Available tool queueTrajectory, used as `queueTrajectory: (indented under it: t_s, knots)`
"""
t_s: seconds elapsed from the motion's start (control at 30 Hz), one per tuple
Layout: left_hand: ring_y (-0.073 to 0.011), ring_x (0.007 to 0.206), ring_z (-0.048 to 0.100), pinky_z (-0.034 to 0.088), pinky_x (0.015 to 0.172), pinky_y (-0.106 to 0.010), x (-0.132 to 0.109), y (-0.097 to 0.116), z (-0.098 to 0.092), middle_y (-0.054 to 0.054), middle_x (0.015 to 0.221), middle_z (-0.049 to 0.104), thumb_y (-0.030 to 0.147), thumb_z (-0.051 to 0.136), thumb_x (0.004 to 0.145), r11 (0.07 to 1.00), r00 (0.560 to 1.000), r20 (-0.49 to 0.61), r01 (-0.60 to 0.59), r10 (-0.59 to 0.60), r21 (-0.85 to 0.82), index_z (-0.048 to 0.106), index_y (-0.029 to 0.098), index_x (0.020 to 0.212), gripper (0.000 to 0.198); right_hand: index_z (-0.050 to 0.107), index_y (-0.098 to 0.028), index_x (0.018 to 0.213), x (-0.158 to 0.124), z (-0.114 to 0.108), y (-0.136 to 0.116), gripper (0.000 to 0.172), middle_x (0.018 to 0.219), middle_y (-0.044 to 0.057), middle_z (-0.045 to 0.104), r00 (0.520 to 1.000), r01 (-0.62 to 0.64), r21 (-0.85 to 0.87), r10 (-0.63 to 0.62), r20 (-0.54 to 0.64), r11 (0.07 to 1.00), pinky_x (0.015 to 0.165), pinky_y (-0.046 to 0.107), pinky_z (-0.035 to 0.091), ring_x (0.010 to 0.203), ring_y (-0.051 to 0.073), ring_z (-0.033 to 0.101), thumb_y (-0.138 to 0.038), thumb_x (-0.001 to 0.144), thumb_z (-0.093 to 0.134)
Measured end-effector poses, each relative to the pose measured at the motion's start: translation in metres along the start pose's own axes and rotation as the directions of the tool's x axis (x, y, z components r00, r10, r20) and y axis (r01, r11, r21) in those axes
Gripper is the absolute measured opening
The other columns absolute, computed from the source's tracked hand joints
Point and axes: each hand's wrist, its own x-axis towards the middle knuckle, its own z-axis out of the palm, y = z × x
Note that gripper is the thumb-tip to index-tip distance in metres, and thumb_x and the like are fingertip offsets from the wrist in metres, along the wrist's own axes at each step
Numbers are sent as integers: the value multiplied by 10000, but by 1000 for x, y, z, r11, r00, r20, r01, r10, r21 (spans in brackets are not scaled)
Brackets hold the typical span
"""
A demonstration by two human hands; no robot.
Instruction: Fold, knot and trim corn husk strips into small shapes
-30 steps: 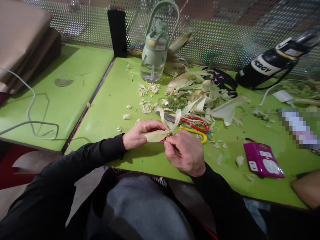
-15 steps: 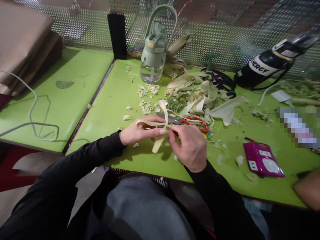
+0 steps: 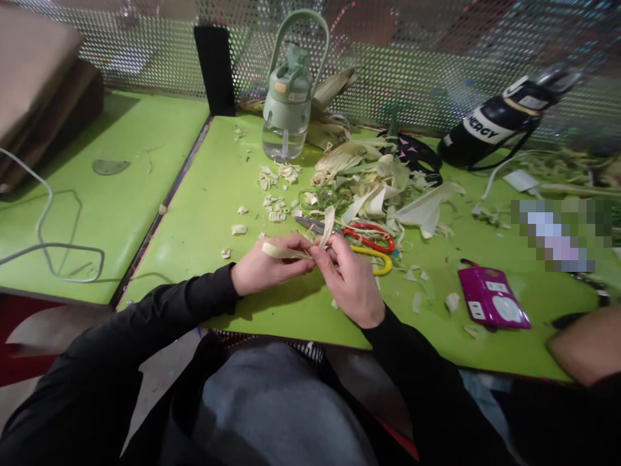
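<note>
Both hands meet near the table's front edge around pale strips of corn husk (image 3: 328, 223). My left hand (image 3: 272, 266) is closed on the husk, one strip lying across its fingers. Thumb and fingers of my right hand (image 3: 352, 281) pinch the same husk where the strips come together; the fingers hide that spot. Just beyond the hands lie scissors (image 3: 371, 238) with one red and one yellow handle loop, their blades pointing left. A heap of corn husks (image 3: 369, 175) with green shreds lies behind the scissors, and small cut husk pieces (image 3: 276, 208) are scattered left of it.
A green water bottle (image 3: 287, 113) stands at the back, and a black bottle (image 3: 480, 133) leans at the back right. A purple packet (image 3: 495, 299) lies right, near another person's arm (image 3: 587, 346). Cardboard (image 3: 39, 84) and a white cable (image 3: 46, 246) are left.
The hands have drawn closer together, and the strip that hung below them no longer shows. My right hand has turned, uncovering the yellow scissor loop. The whole view has shifted slightly.
</note>
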Motion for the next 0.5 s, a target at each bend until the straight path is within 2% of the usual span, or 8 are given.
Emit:
queueTrajectory:
  t_s: [0.13,0.2,0.33,0.43,0.5]
  knots:
    - [-95,668,617,504,655,-214,-1,2,2,-53,833,719,288,707,800,992,997,19,72,-71,-100,677,102,996,272,538,-211,843,-1,4,1,155,574,-50,529,968,162,-39,-167,-187,986,487,220,345,459,79,465,-267,987,520]
    - [-84,638,603,498,622,-196,-1,3,3,-35,785,698,261,684,806,981,995,61,88,-78,-171,672,100,976,234,558,-212,897,-3,6,0,89,634,-29,599,953,210,-35,-213,-216,977,503,218,376,488,83,509,-238,978,530]
    - [-74,607,598,495,600,-180,-3,5,5,-12,727,678,248,648,835,964,986,124,133,-107,-229,670,112,935,170,582,-221,942,-8,5,-3,59,701,-15,641,966,185,59,-170,-196,981,525,216,420,536,92,558,-239,969,533]
    - [-69,586,602,487,590,-176,-2,6,7,1,691,668,230,638,854,955,981,125,175,-149,-241,664,113,920,136,584,-226,913,-7,3,-3,68,645,-39,589,979,130,123,-107,-175,984,513,222,402,512,88,509,-254,961,544]
    - [-61,562,596,477,576,-171,0,4,9,12,658,657,184,635,855,940,978,107,204,-181,-274,656,109,900,90,577,-224,897,-3,2,0,100,639,-41,570,992,66,189,-43,-122,980,514,231,398,509,92,490,-290,963,541]
